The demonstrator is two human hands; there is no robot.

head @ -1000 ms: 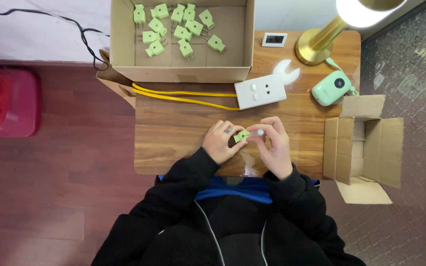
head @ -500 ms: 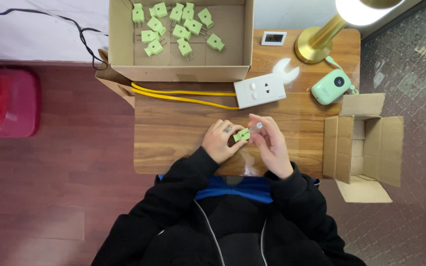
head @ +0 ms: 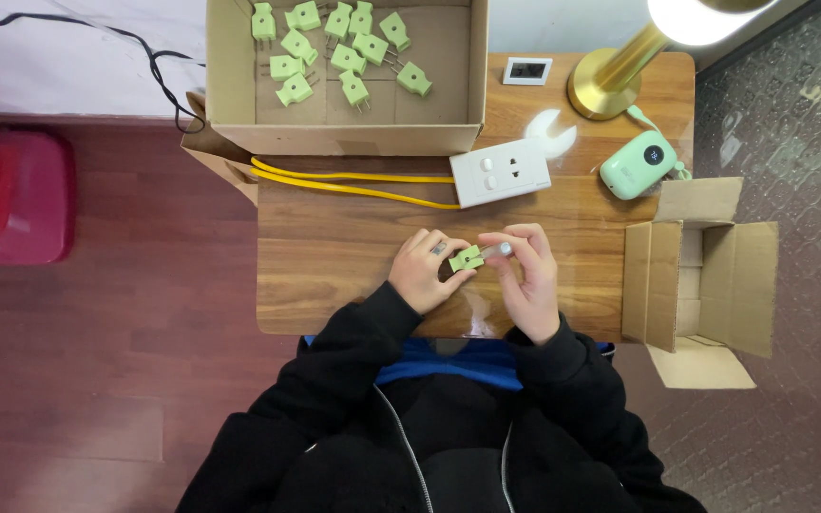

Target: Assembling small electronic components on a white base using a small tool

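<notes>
The left hand [head: 422,273] pinches a small green plug [head: 466,257] just above the table [head: 334,252]. The right hand [head: 527,275] closes on a slim grey tool [head: 498,250] touching it. Best to brace the plug firmly and keep the tool straight.

Looks like a home workbench setup: small wooden table [head: 353,256] on a dark red floor, brass lamp [head: 610,85] at its far corner, cardboard box [head: 344,128] of green plugs [head: 349,47] left of the lamp.
</notes>
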